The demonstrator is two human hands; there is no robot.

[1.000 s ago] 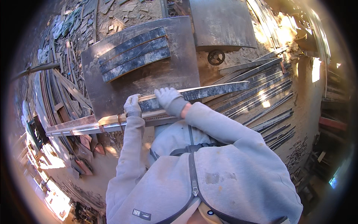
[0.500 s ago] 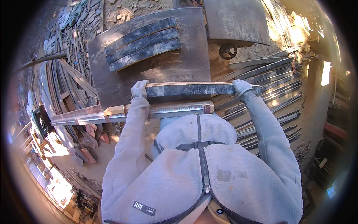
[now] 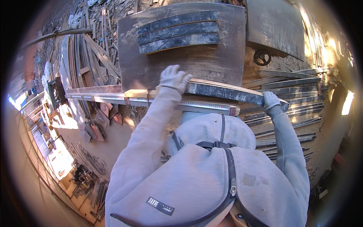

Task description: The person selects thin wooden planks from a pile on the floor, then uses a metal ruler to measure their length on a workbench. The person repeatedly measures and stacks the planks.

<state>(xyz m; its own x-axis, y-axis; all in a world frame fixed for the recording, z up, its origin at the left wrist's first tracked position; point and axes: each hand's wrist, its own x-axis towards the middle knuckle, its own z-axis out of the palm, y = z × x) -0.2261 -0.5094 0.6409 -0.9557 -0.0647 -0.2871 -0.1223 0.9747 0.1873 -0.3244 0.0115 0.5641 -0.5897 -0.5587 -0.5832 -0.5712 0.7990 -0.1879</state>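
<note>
A long plywood strip (image 3: 225,92) with a dark, scuffed face and pale layered edge lies across in front of me, sloping down to the right. My right hand (image 3: 271,101), in a pale glove, is closed around it near its right end. At the strip's other end is my gloved left hand (image 3: 175,78), fingers stretched out and parted, its thumb side close to or touching the end. Beneath the strip runs a metal rail with a measuring scale (image 3: 206,104). Several similar dark strips (image 3: 179,32) lie side by side on the metal machine table (image 3: 151,70).
A second metal table (image 3: 276,26) with a handwheel (image 3: 262,57) stands at the far right. Below it, several dark strips (image 3: 291,90) lie on the ground. Long offcuts (image 3: 77,56) are heaped at the left. A wooden block (image 3: 137,93) sits along the rail.
My left hand has loosened from its grip on the strip's left end, its fingers now extended. The strip has tilted, its right end lower. My view has shifted left.
</note>
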